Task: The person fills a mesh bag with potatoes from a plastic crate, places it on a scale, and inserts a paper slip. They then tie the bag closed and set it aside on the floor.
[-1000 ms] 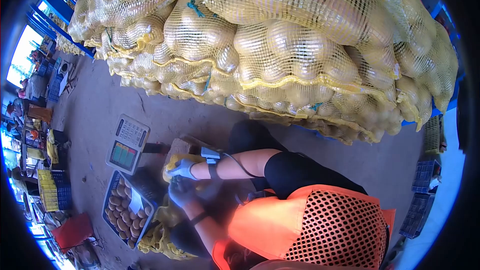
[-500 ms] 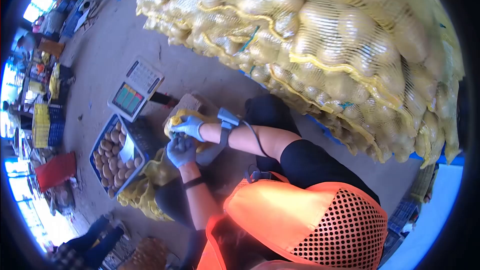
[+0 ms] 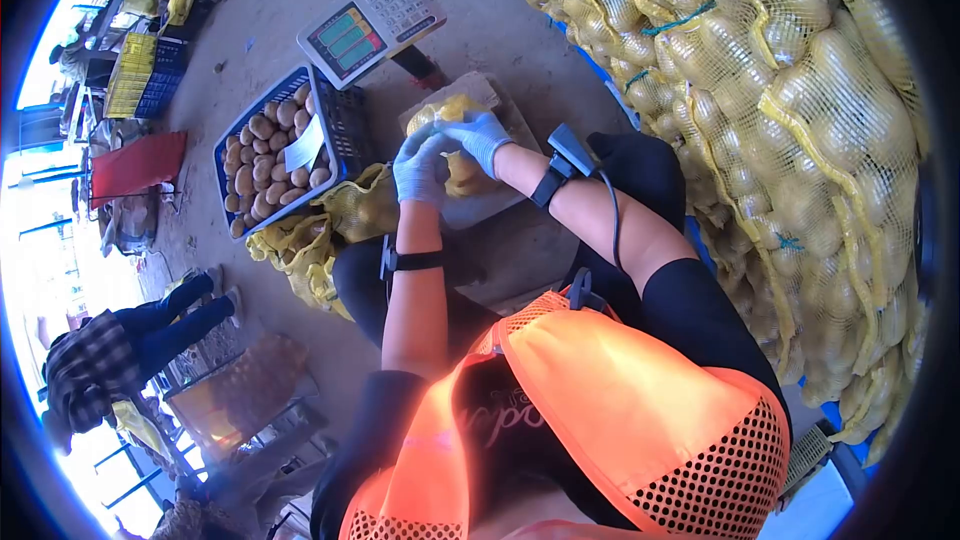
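A yellow mesh bag [image 3: 463, 178] with potatoes inside sits on the platform [image 3: 480, 205] of a scale. My left hand [image 3: 420, 168], in a light blue glove, is closed at the upper part of the bag. My right hand [image 3: 478, 138], gloved alike, grips the gathered mesh from the other side, and the fingers of both hands meet there. Exactly what the fingertips pinch is hidden. Just beyond the hands stands the scale's display head [image 3: 372, 22], with green screens and a keypad.
A blue crate [image 3: 352, 135] of potatoes, a paper on top, stands left of the scale. More yellow mesh bags [image 3: 350, 205] lie beside it. Stacked full potato bags [image 3: 720, 80] fill the right side. A person in a checked shirt [image 3: 95, 355] is at the lower left.
My view has shifted, so the scale, crate and hands appear higher and farther right. Both hands stay at the mesh bag, and the person at the lower left shows more fully.
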`<control>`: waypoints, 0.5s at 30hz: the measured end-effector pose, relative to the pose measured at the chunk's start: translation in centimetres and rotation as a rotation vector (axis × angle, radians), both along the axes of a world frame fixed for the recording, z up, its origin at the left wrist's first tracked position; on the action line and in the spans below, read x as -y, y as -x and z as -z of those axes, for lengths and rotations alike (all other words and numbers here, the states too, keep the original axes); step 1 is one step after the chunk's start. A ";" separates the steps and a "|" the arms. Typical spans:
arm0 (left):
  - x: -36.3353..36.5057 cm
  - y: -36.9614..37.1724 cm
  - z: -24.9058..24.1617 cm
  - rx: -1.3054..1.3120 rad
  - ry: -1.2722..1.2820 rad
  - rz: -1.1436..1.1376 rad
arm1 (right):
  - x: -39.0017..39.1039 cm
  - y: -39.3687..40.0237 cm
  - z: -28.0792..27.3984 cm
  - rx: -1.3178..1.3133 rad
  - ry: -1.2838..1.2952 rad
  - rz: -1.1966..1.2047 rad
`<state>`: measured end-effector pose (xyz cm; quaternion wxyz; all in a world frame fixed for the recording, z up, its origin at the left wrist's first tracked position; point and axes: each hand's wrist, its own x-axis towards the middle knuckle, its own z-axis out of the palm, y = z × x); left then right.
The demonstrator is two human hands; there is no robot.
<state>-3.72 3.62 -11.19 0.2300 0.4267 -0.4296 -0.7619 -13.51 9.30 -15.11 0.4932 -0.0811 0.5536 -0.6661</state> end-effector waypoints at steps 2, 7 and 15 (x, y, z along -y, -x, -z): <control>-0.1 0.1 0.4 0.044 0.053 -0.046 | -0.2 -0.2 -0.5 0.024 -0.015 0.011; -0.1 -0.3 2.1 0.096 0.234 -0.256 | 0.4 -0.5 0.3 -0.035 -0.005 0.076; -3.8 -2.7 -7.7 -0.173 0.498 -0.192 | 1.0 1.3 -0.3 -0.630 -0.289 0.204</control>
